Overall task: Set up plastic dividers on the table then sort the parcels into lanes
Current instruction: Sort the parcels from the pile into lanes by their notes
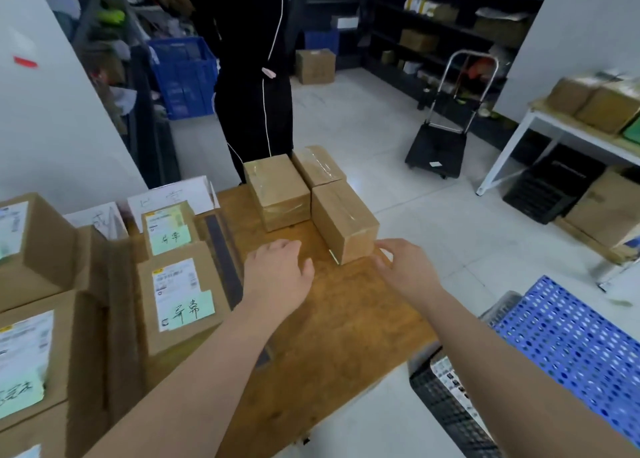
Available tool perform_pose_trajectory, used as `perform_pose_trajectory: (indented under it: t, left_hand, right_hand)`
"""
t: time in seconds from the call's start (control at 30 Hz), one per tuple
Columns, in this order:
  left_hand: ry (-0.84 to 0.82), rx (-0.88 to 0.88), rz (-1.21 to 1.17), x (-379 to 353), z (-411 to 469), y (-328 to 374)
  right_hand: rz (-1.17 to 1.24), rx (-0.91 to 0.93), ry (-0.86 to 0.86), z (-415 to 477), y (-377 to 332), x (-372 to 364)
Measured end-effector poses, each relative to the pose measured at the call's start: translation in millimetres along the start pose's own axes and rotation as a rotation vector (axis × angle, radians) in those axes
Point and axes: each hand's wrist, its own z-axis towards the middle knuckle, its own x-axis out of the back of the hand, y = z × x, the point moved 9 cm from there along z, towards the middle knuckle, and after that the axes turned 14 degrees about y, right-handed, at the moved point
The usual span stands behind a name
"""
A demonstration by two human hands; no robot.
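Three plain taped cardboard parcels stand at the far right of the wooden table [332, 319]: one [277, 190] at the back left, one [317, 168] behind, and the nearest [343, 222] at the table's right edge. My left hand [277, 270] hovers palm down over bare wood, fingers relaxed, holding nothing. My right hand [405, 267] is just beside the near corner of the nearest parcel, fingers loosely spread, not gripping it. A dark divider strip [225, 260] runs along the table, separating this lane from labelled parcels [180, 294] with green notes on the left.
Folded white lane cards [173, 194] stand at the table's back. A person in black [252, 76] stands behind the table. A blue perforated crate [568, 346] and a black basket [446, 409] sit at my lower right. A folding trolley [440, 149] stands on the floor.
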Motion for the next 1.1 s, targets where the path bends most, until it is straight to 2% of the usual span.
perform_pose_trajectory:
  t: [0.4, 0.63, 0.83, 1.0, 1.1]
  left_hand:
    - [-0.129, 0.025, -0.016, -64, 79, 34]
    - [-0.251, 0.263, -0.241, -112, 101, 47]
    - [-0.249, 0.507, -0.397, -147, 115, 52]
    - [-0.173, 0.664, -0.438, -160, 111, 48]
    - [-0.209, 0.791, -0.444, -169, 96, 44]
  right_hand:
    - [0.168, -0.239, -0.030, 70, 59, -27]
    - [0.289, -0.305, -0.145, 112, 77, -69]
    - [0.527, -0.265, -0.304, 143, 79, -98]
    - [0.601, -0.244, -0.365, 154, 83, -106]
    - [0.663, -0.179, -0.403, 151, 77, -107]
